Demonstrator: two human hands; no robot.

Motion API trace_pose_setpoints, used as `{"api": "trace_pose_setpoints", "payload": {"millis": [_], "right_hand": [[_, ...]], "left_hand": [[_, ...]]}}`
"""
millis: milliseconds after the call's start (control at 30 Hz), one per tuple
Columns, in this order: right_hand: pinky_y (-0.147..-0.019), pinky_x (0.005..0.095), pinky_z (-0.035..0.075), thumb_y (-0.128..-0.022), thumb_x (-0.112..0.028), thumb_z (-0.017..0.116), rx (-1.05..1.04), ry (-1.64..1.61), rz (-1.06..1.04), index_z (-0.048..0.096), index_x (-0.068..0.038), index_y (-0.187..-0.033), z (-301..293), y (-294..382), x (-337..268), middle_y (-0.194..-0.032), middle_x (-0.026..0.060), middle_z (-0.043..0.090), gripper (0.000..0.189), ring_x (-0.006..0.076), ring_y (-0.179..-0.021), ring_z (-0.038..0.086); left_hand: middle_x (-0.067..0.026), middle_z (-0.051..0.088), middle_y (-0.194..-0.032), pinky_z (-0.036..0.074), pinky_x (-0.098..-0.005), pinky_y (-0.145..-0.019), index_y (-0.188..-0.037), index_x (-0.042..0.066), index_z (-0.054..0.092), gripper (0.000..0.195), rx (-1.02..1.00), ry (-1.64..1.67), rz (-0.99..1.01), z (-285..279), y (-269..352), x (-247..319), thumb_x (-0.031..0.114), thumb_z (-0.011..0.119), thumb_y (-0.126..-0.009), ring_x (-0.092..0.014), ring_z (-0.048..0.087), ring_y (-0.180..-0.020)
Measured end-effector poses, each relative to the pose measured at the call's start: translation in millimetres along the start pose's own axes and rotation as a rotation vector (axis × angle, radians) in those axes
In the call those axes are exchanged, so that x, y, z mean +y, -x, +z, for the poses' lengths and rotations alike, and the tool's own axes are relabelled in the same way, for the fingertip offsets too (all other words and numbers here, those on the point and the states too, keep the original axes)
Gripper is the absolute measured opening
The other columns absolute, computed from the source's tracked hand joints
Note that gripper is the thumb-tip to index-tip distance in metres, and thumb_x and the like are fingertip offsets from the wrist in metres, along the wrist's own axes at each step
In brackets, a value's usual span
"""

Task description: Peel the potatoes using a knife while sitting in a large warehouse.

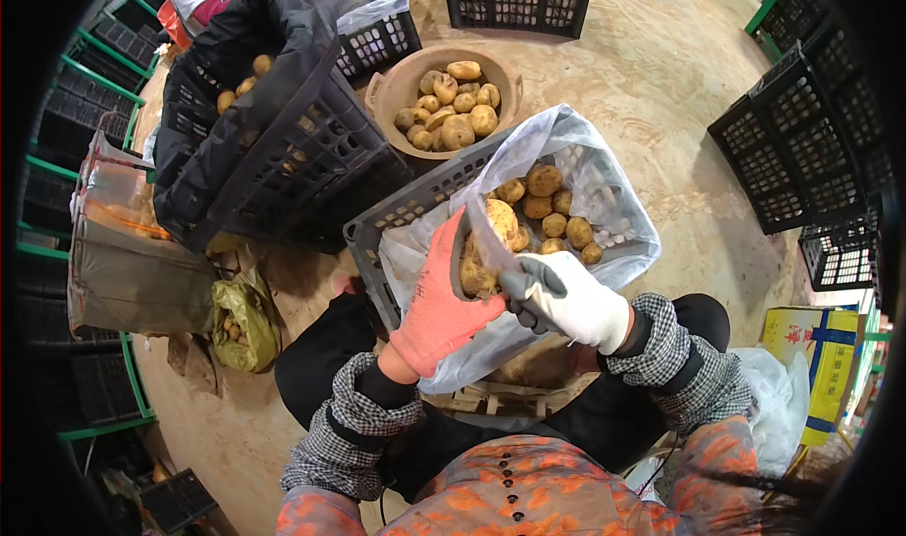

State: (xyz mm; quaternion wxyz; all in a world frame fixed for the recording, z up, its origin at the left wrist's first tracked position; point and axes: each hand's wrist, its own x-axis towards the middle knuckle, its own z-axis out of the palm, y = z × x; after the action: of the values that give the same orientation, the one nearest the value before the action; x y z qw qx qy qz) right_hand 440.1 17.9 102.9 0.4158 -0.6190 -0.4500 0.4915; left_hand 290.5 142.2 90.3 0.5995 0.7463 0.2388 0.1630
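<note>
My left hand (442, 302), in a coral glove, cups a knobbly potato (478, 273) over the near side of a lined crate. My right hand (566, 299), in a white glove with grey-coated fingers, is closed on the edge of the translucent plastic liner (609, 203), close to the left thumb. What lies inside its curled fingers is hidden. The liner sits in a dark plastic crate (432, 189) in front of me. Several soil-marked potatoes (545, 181) lie inside the liner, beyond my hands. Another potato (501, 219) shows beside the left hand, partly behind the liner's fold.
A round basin (386, 104) of potatoes stands behind the crate. A tilted black-lined crate (304, 161) holds potatoes to the left, near an olive bag (244, 324). Stacked crates (786, 140) and a yellow carton (832, 366) stand right. Another person's sleeve (205, 9) shows top left.
</note>
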Motion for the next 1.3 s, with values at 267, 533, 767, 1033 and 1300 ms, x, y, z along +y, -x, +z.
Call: {"api": "trace_pose_setpoints", "payload": {"millis": [267,533,767,1033,1300], "right_hand": [[-0.06,0.042,0.048,-0.092,-0.035,0.054,0.102,0.338,-0.092,0.061,-0.002,-0.088,-1,-2,-11,-0.074,0.0206,0.061,0.034,0.0387,-0.068,0.061],[-0.052,0.0219,0.044,-0.096,-0.046,0.053,0.133,-0.611,0.019,0.058,-0.003,-0.099,-11,3,4,-0.075,0.0017,0.059,0.043,0.0069,-0.06,0.053],[-0.057,0.0222,0.046,-0.092,-0.051,0.056,0.032,-0.314,0.105,0.057,-0.004,-0.09,-6,7,-3,-0.077,0.0018,0.058,0.047,0.0073,-0.064,0.055],[-0.053,0.0225,0.044,-0.091,-0.053,0.057,0.1,-0.484,0.186,0.056,-0.004,-0.095,-13,5,4,-0.076,0.0015,0.059,0.05,0.0072,-0.061,0.054],[-0.048,0.0225,0.04,-0.095,-0.047,0.053,0.043,-0.594,0.128,0.058,-0.002,-0.098,-7,3,5,-0.068,0.0024,0.056,0.046,0.0078,-0.055,0.05]], "left_hand": [[-0.0247,0.027,-0.145,0.036,-0.043,-0.108,-0.145,0.005,0.029,0.092,0.0,-0.41,0.13,-1,-3,8,0.014,0.076,-0.067,-0.043,0.039,-0.131],[-0.0074,0.046,-0.138,0.042,-0.0253,-0.098,-0.149,0.006,0.028,0.067,-0.051,0.488,-0.145,4,-1,22,0.0,0.058,-0.089,-0.011,0.046,-0.12],[-0.0076,0.044,-0.14,0.035,-0.0233,-0.104,-0.144,0.005,0.039,0.052,0.005,0.381,-0.11,-1,-3,-16,0.0,0.049,-0.094,-0.009,0.041,-0.125],[-0.0115,0.049,-0.138,0.037,-0.0331,-0.107,-0.144,0.001,0.034,0.068,-0.058,0.305,-0.146,4,1,20,0.01,0.065,-0.085,-0.022,0.049,-0.126],[-0.0234,0.047,-0.137,0.042,-0.0388,-0.101,-0.139,-0.001,0.039,0.08,0.035,-0.358,0.147,-1,1,10,0.019,0.077,-0.071,-0.036,0.051,-0.123]]}}
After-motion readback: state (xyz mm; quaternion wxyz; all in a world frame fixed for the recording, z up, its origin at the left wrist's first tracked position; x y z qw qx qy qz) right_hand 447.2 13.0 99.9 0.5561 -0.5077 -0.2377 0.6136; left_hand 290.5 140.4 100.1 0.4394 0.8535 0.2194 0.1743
